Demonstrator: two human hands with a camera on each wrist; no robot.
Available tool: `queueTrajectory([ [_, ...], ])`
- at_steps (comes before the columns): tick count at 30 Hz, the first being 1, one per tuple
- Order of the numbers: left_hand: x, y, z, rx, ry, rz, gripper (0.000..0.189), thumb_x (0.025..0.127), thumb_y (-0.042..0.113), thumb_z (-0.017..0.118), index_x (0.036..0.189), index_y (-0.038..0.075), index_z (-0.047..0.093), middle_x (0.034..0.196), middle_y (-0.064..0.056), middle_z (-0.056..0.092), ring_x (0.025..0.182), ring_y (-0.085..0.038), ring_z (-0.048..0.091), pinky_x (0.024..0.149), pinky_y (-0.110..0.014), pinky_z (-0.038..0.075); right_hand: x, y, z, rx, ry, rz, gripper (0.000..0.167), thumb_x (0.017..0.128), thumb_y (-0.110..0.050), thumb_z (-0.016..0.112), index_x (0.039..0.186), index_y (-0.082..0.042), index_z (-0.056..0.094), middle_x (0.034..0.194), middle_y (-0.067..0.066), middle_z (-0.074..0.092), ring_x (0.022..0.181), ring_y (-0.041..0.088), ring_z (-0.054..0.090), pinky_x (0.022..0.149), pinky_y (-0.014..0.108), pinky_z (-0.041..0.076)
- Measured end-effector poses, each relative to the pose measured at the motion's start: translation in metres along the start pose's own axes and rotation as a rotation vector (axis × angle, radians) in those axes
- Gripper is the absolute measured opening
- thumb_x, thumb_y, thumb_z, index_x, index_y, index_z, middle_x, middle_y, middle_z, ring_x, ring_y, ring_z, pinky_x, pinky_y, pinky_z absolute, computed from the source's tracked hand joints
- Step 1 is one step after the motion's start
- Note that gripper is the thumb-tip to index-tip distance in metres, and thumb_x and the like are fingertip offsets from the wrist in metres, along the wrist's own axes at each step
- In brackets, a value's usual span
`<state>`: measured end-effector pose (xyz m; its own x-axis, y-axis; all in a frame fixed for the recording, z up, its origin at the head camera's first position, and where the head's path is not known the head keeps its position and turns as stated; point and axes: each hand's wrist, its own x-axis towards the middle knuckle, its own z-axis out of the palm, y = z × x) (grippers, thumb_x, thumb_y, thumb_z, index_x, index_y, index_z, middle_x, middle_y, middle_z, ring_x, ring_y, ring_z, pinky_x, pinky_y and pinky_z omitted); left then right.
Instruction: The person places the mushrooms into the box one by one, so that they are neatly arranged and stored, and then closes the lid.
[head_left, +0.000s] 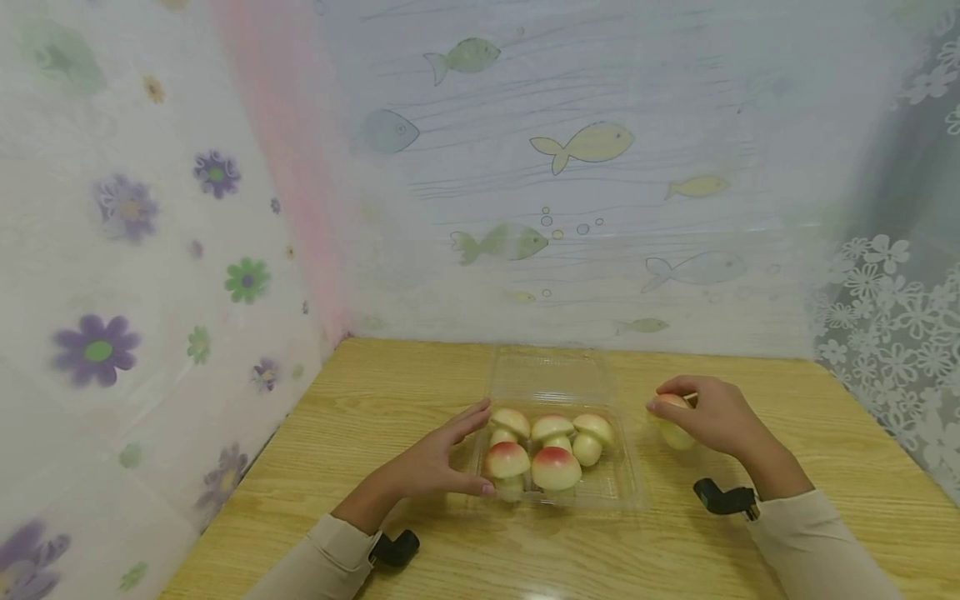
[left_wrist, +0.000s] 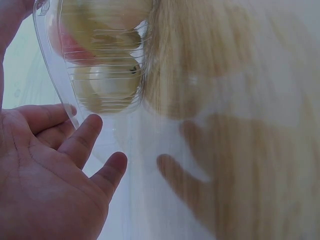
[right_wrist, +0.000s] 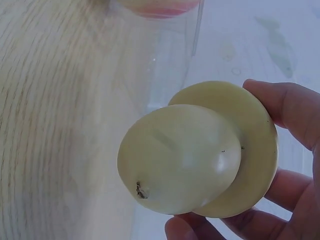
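A clear plastic clamshell box (head_left: 628, 487) stands on the table with its lid (head_left: 551, 371) folded back. Several artificial mushrooms with cream stems and red-tinged caps sit inside, among them a front one (head_left: 557, 469). My left hand (head_left: 431, 462) is at the box's left side, its fingers extended and the fingertips right at the rim; the left wrist view shows them beside the clear wall. To the right of the box, my right hand (head_left: 716, 415) grips another mushroom (right_wrist: 180, 155) by the edge of its cap. Its pale stem points toward the wrist camera.
The wooden table (head_left: 390, 375) ends at a back wall (head_left: 480, 292) with fish drawings. A flower-patterned sheet (head_left: 172, 333) hangs along the left, and white flower shapes (head_left: 900, 308) cover the right side. Black wrist cameras sit at both sleeves.
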<state>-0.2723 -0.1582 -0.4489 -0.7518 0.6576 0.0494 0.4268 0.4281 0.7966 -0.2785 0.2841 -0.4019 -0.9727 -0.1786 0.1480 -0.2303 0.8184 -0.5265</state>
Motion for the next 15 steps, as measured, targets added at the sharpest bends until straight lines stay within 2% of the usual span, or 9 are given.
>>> queueTrajectory([
  [7,0.000,0.000,0.000,0.000,-0.002,0.003,0.110,0.085,0.048,0.085,0.168,0.018,0.019,0.176,0.008,0.004,0.161,-0.019,0.009,0.124,-0.061,0.024,-0.001,-0.008,-0.002,0.014,0.001,-0.007,0.053,0.097,-0.056,0.067,0.128,-0.013,0.072,0.128,0.020,0.069,0.107,0.040,0.069,0.068,0.040,0.058],
  [15,0.001,-0.001,0.000,-0.006,-0.005,0.004,0.111,0.085,0.047,0.085,0.168,0.018,0.018,0.176,0.008,0.004,0.161,-0.019,0.009,0.124,-0.062,0.023,-0.003,-0.018,-0.005,0.017,0.009,-0.017,0.054,0.097,-0.057,0.068,0.128,-0.013,0.072,0.122,0.016,0.071,0.104,0.035,0.069,0.065,0.035,0.055],
])
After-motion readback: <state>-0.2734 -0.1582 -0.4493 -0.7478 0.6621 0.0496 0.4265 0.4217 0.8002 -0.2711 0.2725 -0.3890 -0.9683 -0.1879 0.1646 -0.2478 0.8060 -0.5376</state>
